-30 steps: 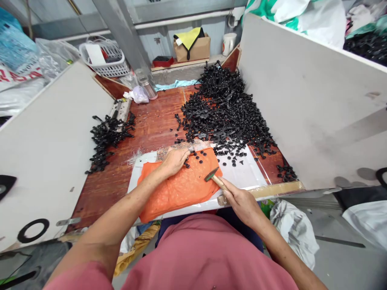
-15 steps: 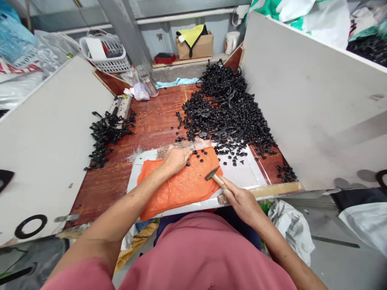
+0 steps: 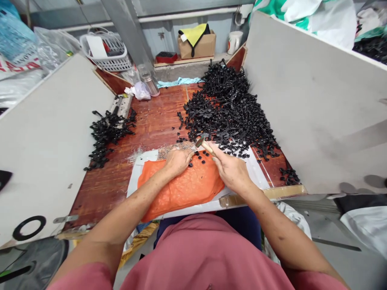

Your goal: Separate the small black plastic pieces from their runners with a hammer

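My right hand (image 3: pixel 232 171) grips the pale wooden handle of a hammer (image 3: pixel 208 147). The hammer's dark head is just right of my left fingertips. My left hand (image 3: pixel 180 160) rests on the far edge of an orange cloth (image 3: pixel 181 191), its fingers closed and pointing right. Whatever those fingers pinch is too small and hidden to name. Several small round black pieces (image 3: pixel 203 162) lie on the cloth between my hands. Under the cloth is a white board (image 3: pixel 256 167). Behind the cloth runs a rough, speckled strip (image 3: pixel 169 150).
A big heap of black parts (image 3: pixel 229 108) covers the right rear of the red-brown table (image 3: pixel 157 117). A smaller pile (image 3: pixel 110 135) lies left. Grey panels (image 3: pixel 302 100) wall both sides. A metal flask (image 3: pixel 150 84), cardboard box (image 3: pixel 196 47) and white basket (image 3: pixel 105 52) stand at the back.
My right hand has swung the hammer up and away from my body, from over the orange cloth's right side to beside my left fingertips. My left hand has stayed nearly in place.
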